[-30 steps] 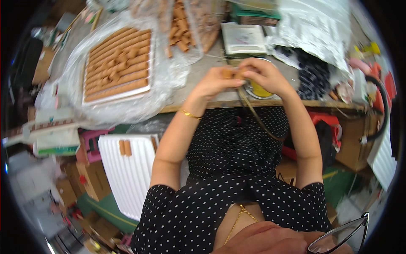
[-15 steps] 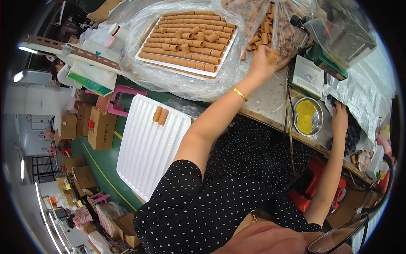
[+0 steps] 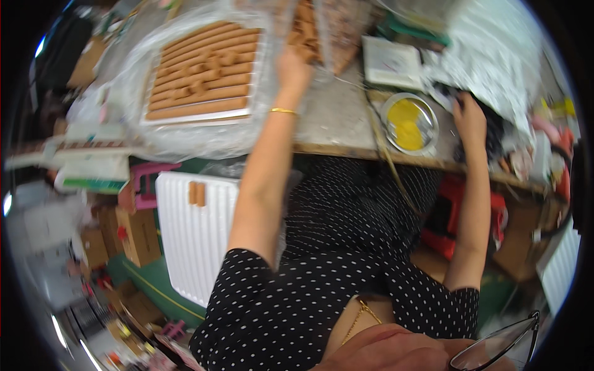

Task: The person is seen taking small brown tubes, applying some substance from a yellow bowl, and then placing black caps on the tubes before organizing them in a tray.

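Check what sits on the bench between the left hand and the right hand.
Head view: a round metal dish of yellow paste lies between the left hand and the right hand, past bare grey benchtop.

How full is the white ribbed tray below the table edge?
Nearly empty. The white ribbed tray holds only two short brown sticks, lying side by side near its top edge; its other grooves are bare.

Tray of sticks (image 3: 201, 77) left of bowl (image 3: 409, 122), both on bench (image 3: 337, 117).
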`<act>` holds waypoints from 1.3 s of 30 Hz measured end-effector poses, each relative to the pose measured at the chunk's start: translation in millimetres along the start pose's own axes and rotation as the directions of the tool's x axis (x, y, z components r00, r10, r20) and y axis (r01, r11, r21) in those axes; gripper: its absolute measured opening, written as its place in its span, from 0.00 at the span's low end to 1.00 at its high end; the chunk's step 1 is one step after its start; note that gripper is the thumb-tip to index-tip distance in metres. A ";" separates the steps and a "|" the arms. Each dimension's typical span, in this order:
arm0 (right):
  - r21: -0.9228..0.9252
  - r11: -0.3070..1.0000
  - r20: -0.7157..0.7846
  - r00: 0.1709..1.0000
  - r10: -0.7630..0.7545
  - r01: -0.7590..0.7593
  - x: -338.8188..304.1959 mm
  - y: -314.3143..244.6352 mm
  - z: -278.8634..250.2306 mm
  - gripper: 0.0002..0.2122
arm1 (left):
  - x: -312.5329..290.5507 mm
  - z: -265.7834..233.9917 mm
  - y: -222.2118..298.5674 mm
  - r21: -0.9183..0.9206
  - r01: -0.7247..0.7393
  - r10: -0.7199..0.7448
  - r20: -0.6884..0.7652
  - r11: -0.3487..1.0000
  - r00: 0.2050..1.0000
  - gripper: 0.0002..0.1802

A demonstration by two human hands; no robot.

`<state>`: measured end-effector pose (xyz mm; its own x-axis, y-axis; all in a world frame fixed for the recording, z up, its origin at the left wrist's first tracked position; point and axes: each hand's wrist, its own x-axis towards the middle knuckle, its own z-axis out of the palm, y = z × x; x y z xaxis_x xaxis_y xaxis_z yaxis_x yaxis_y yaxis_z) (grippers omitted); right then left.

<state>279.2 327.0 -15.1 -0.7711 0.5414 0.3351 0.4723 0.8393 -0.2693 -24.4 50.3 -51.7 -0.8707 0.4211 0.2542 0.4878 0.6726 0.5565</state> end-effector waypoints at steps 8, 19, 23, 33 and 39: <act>0.274 0.900 0.034 0.932 -0.361 0.339 -25.0 -78.1 11.9 0.06 | -76.4 -19.0 77.9 -0.790 0.072 0.038 0.120 0.608 0.992 0.23; 0.425 0.893 0.152 0.961 -0.231 0.148 -19.3 -86.7 13.0 0.04 | -114.6 -9.6 96.3 -0.817 0.031 0.289 0.240 0.576 0.927 0.22; 0.770 0.638 0.162 0.974 -0.156 -0.026 -11.2 -107.8 -15.2 0.05 | -114.6 -12.2 103.6 -0.714 -0.027 0.315 0.274 0.699 0.909 0.22; 0.691 0.698 0.102 0.932 -0.348 0.185 -2.7 -127.6 -20.0 0.10 | -117.8 -5.1 103.1 -0.739 -0.079 0.327 0.197 0.669 0.924 0.24; 0.805 0.583 0.336 0.893 -0.299 -0.108 -19.0 -121.8 -10.2 0.15 | -111.2 -46.3 111.1 -0.729 -0.104 0.415 0.261 0.677 0.872 0.22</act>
<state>240.6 215.0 20.6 -0.9734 0.2163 0.0761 0.0148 0.3906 -0.9205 123.7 50.0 18.5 -0.5399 0.8050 0.2460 0.3743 -0.0322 0.9268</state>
